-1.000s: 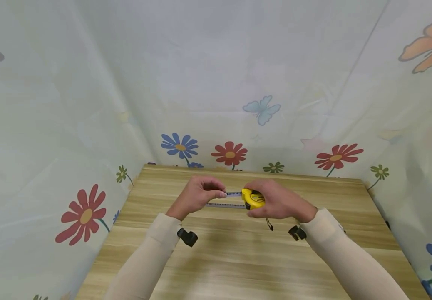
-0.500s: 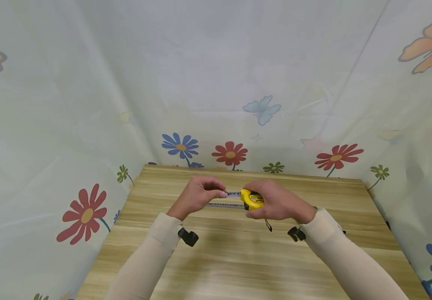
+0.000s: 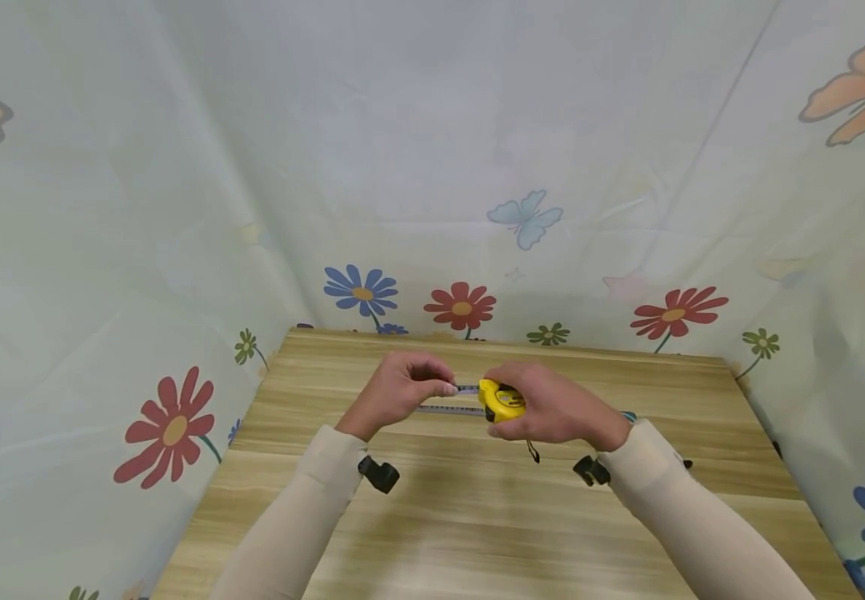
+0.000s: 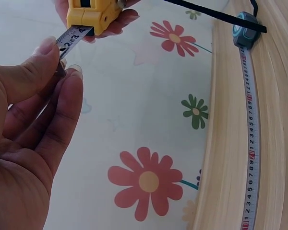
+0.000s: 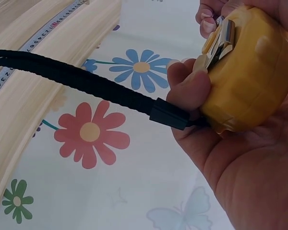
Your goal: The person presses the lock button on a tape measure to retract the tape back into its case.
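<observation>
My right hand (image 3: 548, 406) grips the yellow tape measure (image 3: 503, 402), its black wrist strap (image 5: 105, 93) hanging from the case. Between thumb and fingers, my left hand (image 3: 402, 387) pinches the end of the yellow tape measure's blade (image 4: 72, 40). A short stretch of that blade shows between the fingertips and the case mouth. On the table lies a second tape measure with a teal-grey case (image 4: 246, 31); its long blade (image 4: 250, 139) is drawn out flat. In the head view my right wrist hides most of that case, and my left hand covers part of the long blade.
The wooden table (image 3: 477, 517) fills the lower middle of the head view. Pale cloth walls (image 3: 402, 150) printed with flowers and butterflies stand behind it and at both sides. A black camera mount (image 3: 380, 475) sits at my left wrist and another mount (image 3: 592, 471) at my right.
The yellow case has shifted slightly left towards my left hand, and less blade shows between them. A bit of the teal case now appears beside my right wrist.
</observation>
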A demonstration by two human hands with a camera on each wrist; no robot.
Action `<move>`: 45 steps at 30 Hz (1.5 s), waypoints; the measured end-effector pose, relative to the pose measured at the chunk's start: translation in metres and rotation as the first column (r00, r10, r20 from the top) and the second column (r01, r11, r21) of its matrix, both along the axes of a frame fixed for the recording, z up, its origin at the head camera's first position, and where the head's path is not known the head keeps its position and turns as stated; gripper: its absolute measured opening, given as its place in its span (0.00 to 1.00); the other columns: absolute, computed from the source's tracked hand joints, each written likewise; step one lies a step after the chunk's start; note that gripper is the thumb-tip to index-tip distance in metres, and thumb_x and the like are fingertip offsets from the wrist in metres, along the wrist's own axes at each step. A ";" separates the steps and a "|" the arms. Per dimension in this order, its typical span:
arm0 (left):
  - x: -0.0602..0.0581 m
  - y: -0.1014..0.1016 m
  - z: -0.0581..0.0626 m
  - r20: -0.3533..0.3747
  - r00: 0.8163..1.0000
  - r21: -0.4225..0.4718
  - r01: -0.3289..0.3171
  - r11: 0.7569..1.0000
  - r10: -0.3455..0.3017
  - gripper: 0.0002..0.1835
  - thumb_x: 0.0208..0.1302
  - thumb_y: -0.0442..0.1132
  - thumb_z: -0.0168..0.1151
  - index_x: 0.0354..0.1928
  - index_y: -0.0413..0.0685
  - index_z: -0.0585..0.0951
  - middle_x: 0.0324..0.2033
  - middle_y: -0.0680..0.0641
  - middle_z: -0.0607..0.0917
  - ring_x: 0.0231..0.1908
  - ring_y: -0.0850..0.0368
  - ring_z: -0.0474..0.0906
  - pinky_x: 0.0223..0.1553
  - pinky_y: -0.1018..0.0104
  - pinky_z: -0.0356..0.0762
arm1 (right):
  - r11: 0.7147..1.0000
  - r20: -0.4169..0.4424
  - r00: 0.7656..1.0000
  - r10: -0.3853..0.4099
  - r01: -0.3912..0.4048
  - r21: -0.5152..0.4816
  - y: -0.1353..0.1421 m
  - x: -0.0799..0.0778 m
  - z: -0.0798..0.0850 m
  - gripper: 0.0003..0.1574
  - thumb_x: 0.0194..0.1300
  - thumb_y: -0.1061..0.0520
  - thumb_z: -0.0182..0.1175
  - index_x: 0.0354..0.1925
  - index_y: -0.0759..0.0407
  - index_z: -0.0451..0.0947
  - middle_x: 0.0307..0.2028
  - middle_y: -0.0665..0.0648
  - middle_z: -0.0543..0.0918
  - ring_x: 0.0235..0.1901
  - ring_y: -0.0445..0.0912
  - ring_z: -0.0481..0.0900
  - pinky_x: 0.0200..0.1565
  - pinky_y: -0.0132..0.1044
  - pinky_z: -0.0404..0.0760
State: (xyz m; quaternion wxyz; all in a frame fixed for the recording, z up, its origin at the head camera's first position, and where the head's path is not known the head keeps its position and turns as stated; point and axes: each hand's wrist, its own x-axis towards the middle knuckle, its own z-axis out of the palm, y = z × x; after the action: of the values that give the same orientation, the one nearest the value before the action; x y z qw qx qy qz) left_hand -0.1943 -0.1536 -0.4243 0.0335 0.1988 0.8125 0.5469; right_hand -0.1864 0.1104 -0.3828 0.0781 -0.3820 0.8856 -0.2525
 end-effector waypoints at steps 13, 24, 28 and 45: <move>-0.002 0.001 -0.003 -0.020 0.999 0.027 0.034 0.999 -0.033 0.04 0.65 0.38 0.74 0.41 0.52 0.90 0.39 0.48 0.91 0.37 0.47 0.85 0.44 0.55 0.89 | 1.000 0.008 1.000 -0.003 0.003 -0.004 -0.004 0.002 0.000 0.26 0.59 0.48 0.76 0.52 0.52 0.79 0.37 0.46 0.79 0.34 0.40 0.75 0.37 0.32 0.79; -0.003 0.002 -0.006 -0.002 1.000 0.027 0.023 0.999 -0.022 0.05 0.65 0.38 0.74 0.42 0.52 0.90 0.39 0.49 0.91 0.37 0.53 0.85 0.46 0.52 0.89 | 1.000 0.005 1.000 -0.005 0.005 0.004 -0.006 0.002 0.000 0.27 0.59 0.47 0.76 0.53 0.52 0.79 0.38 0.46 0.80 0.35 0.40 0.75 0.37 0.32 0.79; -0.003 0.003 -0.006 -0.003 1.000 0.032 0.027 0.999 -0.027 0.05 0.66 0.38 0.73 0.42 0.52 0.90 0.40 0.48 0.91 0.38 0.53 0.85 0.47 0.51 0.88 | 1.000 0.012 1.000 -0.009 0.009 0.003 -0.007 0.002 -0.001 0.27 0.59 0.48 0.76 0.53 0.53 0.79 0.38 0.46 0.79 0.35 0.41 0.75 0.37 0.32 0.79; -0.004 0.005 -0.010 0.013 0.999 0.042 0.047 0.998 -0.048 0.04 0.66 0.39 0.73 0.42 0.52 0.90 0.40 0.49 0.91 0.38 0.55 0.86 0.46 0.55 0.89 | 1.000 0.035 0.999 -0.003 0.002 0.017 -0.013 0.001 -0.004 0.27 0.60 0.47 0.76 0.55 0.51 0.79 0.40 0.45 0.80 0.36 0.41 0.76 0.39 0.32 0.80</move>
State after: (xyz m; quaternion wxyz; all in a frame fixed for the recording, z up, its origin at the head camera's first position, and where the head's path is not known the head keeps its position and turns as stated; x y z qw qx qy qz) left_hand -0.1988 -0.1483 -0.4346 0.0481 0.2149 0.7958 0.5641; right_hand -0.1856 0.0973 -0.3869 0.0964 -0.3758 0.8866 -0.2519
